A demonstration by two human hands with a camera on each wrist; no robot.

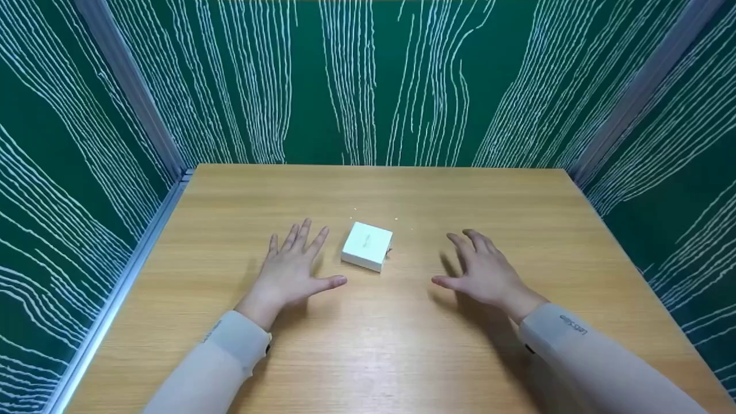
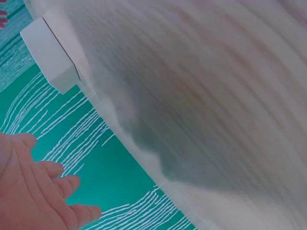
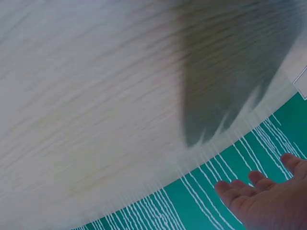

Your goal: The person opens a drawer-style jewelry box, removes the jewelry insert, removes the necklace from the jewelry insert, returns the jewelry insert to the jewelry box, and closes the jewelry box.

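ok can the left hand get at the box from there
Probably yes: the left hand is open beside the box, and only table shows between them.

between the white box (image 1: 366, 244) and the right fingers (image 1: 462, 247), a wider gap is left than beside the left fingers (image 1: 317, 244); the surface (image 1: 379, 356) is bounded behind by a green wall (image 1: 310, 86).

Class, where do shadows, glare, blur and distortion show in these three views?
Head view: white box fairly crisp, pale glare on the near tabletop, shadows beside left hand and right hand; left wrist view: wood grain hazy, broad dark shadow; right wrist view: similar haze, finger-like shadow tips, tabletop edge bowed.
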